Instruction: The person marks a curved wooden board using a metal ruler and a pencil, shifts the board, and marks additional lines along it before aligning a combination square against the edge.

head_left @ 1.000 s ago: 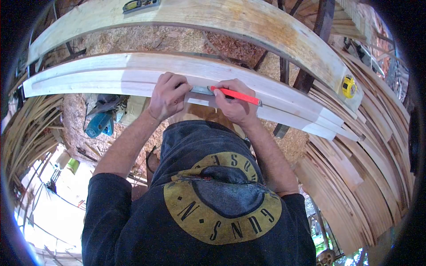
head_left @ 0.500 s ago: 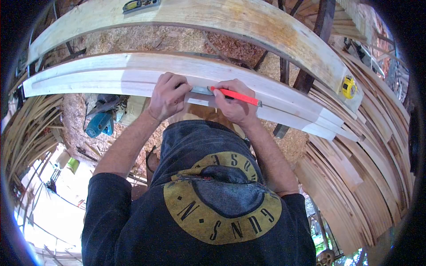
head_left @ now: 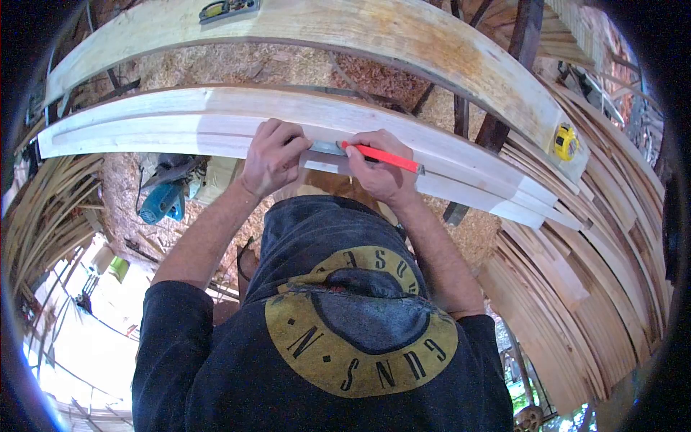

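Observation:
A long pale board point(head_left: 165, 129) lies across the view, with a long groove or strip line along it. My left hand point(head_left: 275, 157) is closed on one end of a short metal ruler point(head_left: 327, 147), which rests over the board near its front edge. Between the fingers and thumb of my right hand point(head_left: 381, 165) is a red pencil point(head_left: 381, 155). Its tip touches or nearly touches the other end of the ruler; the exact contact is too small to tell.
Beyond lies a wider plank point(head_left: 324, 25) bearing a hand plane point(head_left: 229, 9) and a yellow tape measure point(head_left: 565, 142). A blue power tool point(head_left: 162, 201) sits lower left. Stacked wood strips point(head_left: 576, 288) fill the right; thin strips point(head_left: 50, 194) stand left.

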Tool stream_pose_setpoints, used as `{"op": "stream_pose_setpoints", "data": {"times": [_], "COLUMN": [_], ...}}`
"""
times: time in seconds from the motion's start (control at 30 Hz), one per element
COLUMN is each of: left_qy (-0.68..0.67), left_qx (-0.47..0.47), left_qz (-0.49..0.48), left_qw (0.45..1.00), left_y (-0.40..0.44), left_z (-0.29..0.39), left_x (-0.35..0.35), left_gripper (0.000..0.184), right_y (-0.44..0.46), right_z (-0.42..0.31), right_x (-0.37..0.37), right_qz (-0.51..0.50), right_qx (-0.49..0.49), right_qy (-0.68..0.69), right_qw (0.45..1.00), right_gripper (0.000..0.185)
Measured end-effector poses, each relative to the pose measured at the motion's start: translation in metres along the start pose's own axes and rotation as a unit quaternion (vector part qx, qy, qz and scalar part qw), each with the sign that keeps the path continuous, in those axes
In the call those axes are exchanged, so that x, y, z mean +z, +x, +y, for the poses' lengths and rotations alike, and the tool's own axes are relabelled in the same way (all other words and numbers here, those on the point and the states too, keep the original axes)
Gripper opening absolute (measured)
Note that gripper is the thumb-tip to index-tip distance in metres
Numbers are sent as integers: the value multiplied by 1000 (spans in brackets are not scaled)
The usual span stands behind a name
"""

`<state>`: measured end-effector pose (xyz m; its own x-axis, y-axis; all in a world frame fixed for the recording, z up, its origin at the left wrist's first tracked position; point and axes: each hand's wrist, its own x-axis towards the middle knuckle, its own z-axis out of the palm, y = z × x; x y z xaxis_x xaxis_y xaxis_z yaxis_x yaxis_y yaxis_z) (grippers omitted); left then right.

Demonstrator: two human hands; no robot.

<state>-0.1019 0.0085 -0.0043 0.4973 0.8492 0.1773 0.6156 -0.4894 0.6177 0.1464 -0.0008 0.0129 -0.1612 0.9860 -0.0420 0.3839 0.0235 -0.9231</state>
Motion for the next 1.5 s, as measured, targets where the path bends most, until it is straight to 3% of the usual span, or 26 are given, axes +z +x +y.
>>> {"op": "stream_pose_setpoints", "data": {"times": [0.37,0.5,0.63,0.73,0.93,0.97,1.23,1.5], "left_qy": [2,4,-6,-4,7,12,46,103], "left_qx": [0,0,5,6,19,25,-5,-25], "left_qz": [1,-3,7,3,13,19,12,41], "left_qw": [1000,1000,1000,1000,1000,999,999,994], "left_y": [0,-1,0,-1,0,2,4,2], "left_z": [-1,0,2,-1,-1,1,17,30], "left_x": [1,0,2,2,0,0,-4,5], "left_gripper": [30,31,35,35,32,30,25,23], "right_y": [-2,-7,-17,-34,-75,-81,-77,-75], "right_z": [3,8,3,26,47,51,58,55], "right_x": [1,-12,-49,-82,-112,-106,-82,-90], "right_qz": [26,102,127,139,163,193,90,58], "right_qx": [-13,110,170,135,298,314,383,362], "right_qy": [-12,211,226,354,45,78,115,102], "right_qw": [999,966,951,915,940,926,912,925], "right_gripper": [10,10,8,9,14,14,36,30]}}
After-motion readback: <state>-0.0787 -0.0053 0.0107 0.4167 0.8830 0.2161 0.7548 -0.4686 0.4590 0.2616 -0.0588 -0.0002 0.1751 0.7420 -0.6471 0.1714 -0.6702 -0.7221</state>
